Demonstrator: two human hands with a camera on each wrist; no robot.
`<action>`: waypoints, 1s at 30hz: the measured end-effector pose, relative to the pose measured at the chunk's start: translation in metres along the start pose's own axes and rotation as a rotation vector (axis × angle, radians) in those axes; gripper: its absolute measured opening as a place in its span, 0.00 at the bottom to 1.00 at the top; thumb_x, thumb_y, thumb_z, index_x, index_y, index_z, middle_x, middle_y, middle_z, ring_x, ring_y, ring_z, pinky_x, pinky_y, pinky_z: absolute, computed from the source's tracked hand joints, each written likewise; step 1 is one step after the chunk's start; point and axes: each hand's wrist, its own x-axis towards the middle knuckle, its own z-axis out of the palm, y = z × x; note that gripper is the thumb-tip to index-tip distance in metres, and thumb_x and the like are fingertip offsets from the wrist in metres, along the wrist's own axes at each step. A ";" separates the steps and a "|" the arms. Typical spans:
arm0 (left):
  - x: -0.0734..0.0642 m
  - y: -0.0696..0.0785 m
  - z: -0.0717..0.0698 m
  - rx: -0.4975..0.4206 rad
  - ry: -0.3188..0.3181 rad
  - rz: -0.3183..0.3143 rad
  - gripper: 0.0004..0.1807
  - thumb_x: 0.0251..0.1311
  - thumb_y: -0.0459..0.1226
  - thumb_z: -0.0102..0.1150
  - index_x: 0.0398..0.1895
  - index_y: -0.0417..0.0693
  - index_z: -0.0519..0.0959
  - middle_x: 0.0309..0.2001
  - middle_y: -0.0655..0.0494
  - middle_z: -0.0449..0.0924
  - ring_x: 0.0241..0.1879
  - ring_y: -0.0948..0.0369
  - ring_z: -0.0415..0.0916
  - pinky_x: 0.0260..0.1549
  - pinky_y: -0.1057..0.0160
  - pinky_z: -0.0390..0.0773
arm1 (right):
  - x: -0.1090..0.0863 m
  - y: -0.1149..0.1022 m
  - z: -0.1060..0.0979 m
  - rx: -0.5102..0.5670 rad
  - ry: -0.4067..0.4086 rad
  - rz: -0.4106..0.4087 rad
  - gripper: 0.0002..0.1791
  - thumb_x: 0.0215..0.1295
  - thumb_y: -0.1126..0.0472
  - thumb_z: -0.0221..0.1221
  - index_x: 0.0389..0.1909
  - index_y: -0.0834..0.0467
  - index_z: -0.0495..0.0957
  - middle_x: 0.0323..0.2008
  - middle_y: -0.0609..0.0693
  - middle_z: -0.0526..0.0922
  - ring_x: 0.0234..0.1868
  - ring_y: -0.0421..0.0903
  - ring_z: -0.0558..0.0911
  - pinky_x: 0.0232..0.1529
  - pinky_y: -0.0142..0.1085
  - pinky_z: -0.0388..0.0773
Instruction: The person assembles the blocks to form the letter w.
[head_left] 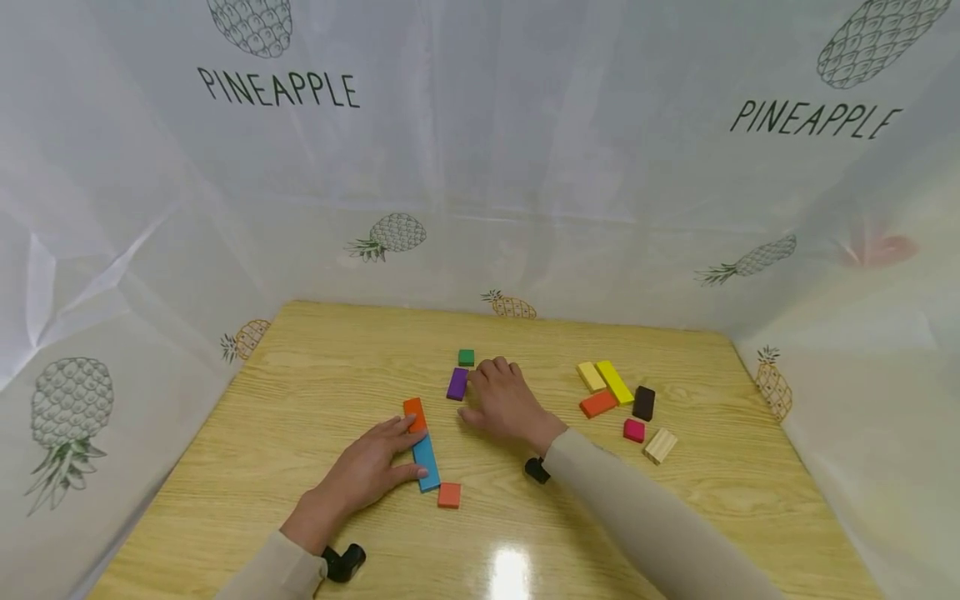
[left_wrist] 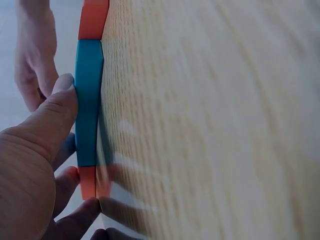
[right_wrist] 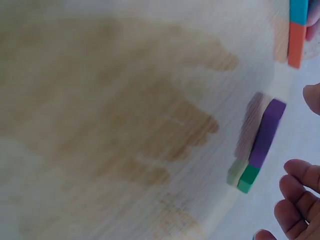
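Observation:
My left hand point(head_left: 372, 463) rests on two blocks that lie end to end, an orange one point(head_left: 415, 408) and a longer blue one point(head_left: 427, 468). In the left wrist view its thumb presses on the blue block point(left_wrist: 89, 100), while its fingers reach the orange block point(left_wrist: 87, 182). A square salmon-coloured block point(head_left: 449, 496) sits at the near end of the blue one. My right hand point(head_left: 506, 402) is just right of a purple block point(head_left: 457, 384). Its fingers are loosely bent with nothing between them, apart from the purple block point(right_wrist: 269, 132) in the right wrist view. Beyond that lies a green block point(head_left: 467, 357).
On the right of the wooden table point(head_left: 360, 350) lie a cream block point(head_left: 591, 377), a yellow one point(head_left: 615, 382), a red-orange one point(head_left: 597, 404), a black one point(head_left: 643, 403), a pink one point(head_left: 633, 431) and a plain wood one point(head_left: 661, 446). A pineapple-print sheet point(head_left: 480, 167) surrounds the table.

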 end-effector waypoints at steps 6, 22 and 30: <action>0.000 0.000 0.001 0.005 0.002 0.001 0.36 0.66 0.58 0.68 0.73 0.54 0.78 0.79 0.47 0.67 0.79 0.42 0.61 0.74 0.35 0.67 | 0.016 0.003 0.005 -0.010 -0.040 0.063 0.29 0.73 0.39 0.60 0.58 0.60 0.80 0.55 0.56 0.80 0.55 0.56 0.75 0.58 0.53 0.74; 0.000 -0.002 0.005 0.024 0.011 0.008 0.36 0.65 0.58 0.68 0.73 0.54 0.78 0.78 0.46 0.67 0.79 0.42 0.62 0.73 0.36 0.68 | 0.028 0.008 0.015 -0.002 -0.129 0.128 0.35 0.73 0.33 0.58 0.62 0.59 0.80 0.54 0.56 0.80 0.56 0.54 0.74 0.59 0.50 0.73; 0.000 -0.004 0.006 0.030 0.014 0.003 0.36 0.65 0.60 0.67 0.73 0.55 0.78 0.79 0.47 0.67 0.79 0.43 0.61 0.73 0.36 0.68 | 0.027 0.013 0.016 0.019 -0.107 0.135 0.34 0.70 0.36 0.61 0.59 0.61 0.80 0.54 0.55 0.80 0.55 0.54 0.74 0.57 0.49 0.72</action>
